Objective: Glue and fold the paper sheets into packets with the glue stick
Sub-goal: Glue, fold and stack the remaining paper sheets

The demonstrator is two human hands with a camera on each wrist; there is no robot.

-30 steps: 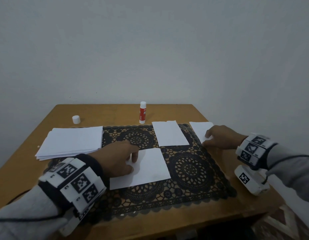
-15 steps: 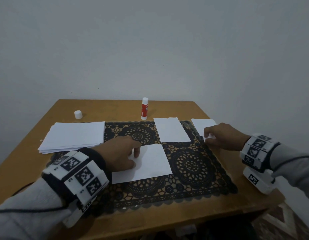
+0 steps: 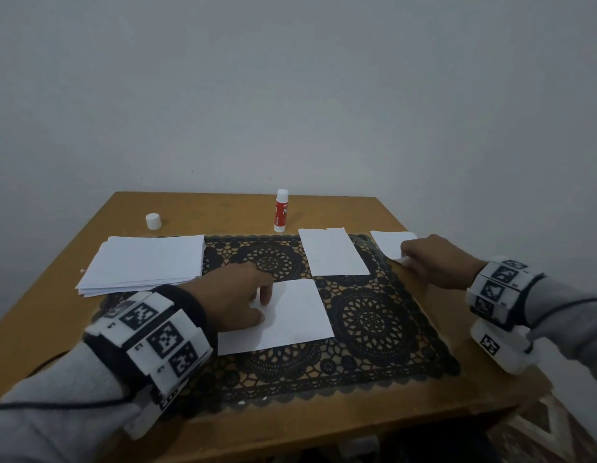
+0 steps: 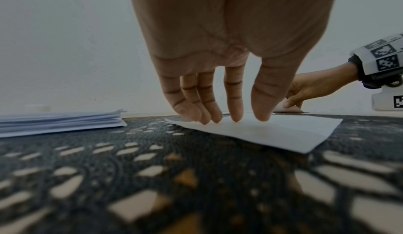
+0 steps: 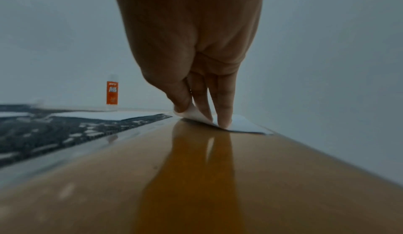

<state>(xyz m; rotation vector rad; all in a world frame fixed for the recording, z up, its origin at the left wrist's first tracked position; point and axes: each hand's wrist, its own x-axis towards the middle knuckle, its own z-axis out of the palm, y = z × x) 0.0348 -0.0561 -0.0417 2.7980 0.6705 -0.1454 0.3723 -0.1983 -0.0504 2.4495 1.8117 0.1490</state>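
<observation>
Two hands, two papers: right lifts a packet corner.
Left hand, fingers straight, should pin the near sheet flat while the right hand pinches the far-right packet gently.

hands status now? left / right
Left hand: open, straight fingertips pressing the sheet on the mat.
Right hand: pinching the lifted corner of the small paper at the table's right edge.

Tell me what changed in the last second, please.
Little changed. The right hand now pinches the small paper and lifts its near corner. The left hand stayed pressing the sheet; glue stick, cap and stack stayed put.
</observation>
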